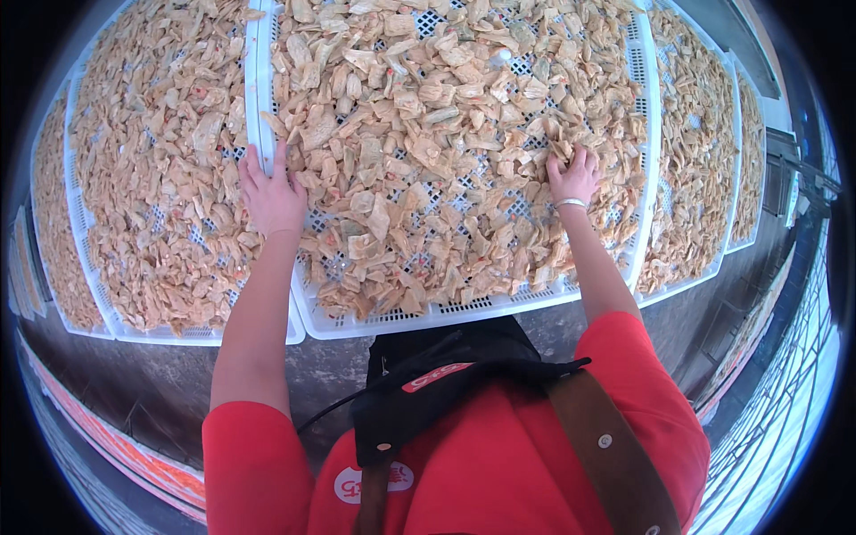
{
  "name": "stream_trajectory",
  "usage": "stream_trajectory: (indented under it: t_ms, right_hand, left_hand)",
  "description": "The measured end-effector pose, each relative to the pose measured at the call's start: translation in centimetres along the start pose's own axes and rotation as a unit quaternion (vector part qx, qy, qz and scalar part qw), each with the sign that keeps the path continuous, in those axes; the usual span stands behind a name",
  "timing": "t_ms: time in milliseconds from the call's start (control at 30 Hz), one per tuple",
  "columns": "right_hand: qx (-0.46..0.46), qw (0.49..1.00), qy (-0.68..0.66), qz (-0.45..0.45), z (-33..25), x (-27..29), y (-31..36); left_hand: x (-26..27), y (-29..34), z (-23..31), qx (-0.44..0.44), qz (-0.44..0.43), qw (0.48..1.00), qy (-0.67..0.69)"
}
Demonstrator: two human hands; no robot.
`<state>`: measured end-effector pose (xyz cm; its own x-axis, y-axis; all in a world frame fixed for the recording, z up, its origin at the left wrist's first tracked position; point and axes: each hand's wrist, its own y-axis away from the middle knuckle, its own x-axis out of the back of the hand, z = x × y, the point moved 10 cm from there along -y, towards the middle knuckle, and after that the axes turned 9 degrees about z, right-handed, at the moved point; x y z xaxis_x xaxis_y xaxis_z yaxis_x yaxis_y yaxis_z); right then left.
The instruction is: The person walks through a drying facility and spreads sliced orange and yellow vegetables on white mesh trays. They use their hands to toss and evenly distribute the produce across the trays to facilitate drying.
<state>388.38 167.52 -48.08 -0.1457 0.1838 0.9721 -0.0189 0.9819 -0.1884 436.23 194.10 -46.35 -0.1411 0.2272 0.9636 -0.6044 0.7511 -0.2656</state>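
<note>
Wide white lattice trays, the middle one with its rim (419, 321) facing me, hold a loose layer of pale tan dried slices (428, 152), their exact kind not plain. My left hand (275, 198) rests at the middle tray's left side, fingers spread over the seam with its neighbour and among the slices there. On the right half of the same tray is my right hand (575, 178), a thin bracelet at its wrist. Its fingers are curled into a small heap of slices, with some pieces between thumb and forefinger; the fingertips are partly hidden.
A left tray (160, 337) and a right tray (691, 287) flank the middle one, with further filled trays beyond each. Grey floor (334, 370) shows below the front rims. Metal framework (789, 178) stands at the far right. A black bag (446, 366) hangs across my red shirt.
</note>
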Motion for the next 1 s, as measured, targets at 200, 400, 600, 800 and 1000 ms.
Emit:
stream_trajectory:
  t_ms: [200,400,600,800,1000]
  right_hand:
    - [0.329,0.92,-0.138,-0.164,-18.7,3.6,12.5]
    - [0.182,0.979,-0.093,0.012,-27.6,-1.8,-1.6]
    - [0.406,0.884,-0.15,-0.176,-31.4,-0.8,12.6]
    - [0.314,0.949,0.021,-0.035,-10.5,2.9,5.7]
    - [0.066,0.99,0.104,-0.063,-1.9,-3.5,-0.4]
  left_hand:
    - [0.5,0.1,-1.2,0.021,-0.002,1.0,0.014]
    - [-0.1,-0.1,0.1,0.003,0.007,0.999,0.046]
    - [-0.4,0.7,-0.9,0.002,-0.009,1.0,0.026]
    - [0.0,0.2,-0.2,0.012,-0.033,0.999,0.021]
    - [-0.3,-0.2,0.0,0.02,-0.029,0.998,0.042]
